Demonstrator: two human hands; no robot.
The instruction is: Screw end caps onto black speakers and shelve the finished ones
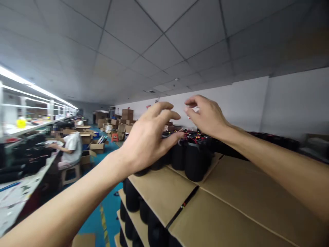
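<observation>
My left hand point(151, 137) is raised at the middle of the view, its fingers apart and curved, with nothing in it. To its right, my right hand point(205, 115) hangs in the air with bent fingers; its thumb and fingertips are near each other, and whether something small lies between them is unclear. Below and behind both hands stand black cylinders point(196, 161) with red and yellow wires on top. They rest on brown cardboard sheets point(231, 185). A black strip point(182, 206) with small coloured marks lies across the cardboard.
Under the cardboard are further layers of black cylinders point(132, 195). At the left, a person point(72, 147) sits on a stool beside a long workbench point(23, 192). Open boxes point(97, 146) and an orange stool point(114, 137) stand on the blue floor point(94, 199) further back.
</observation>
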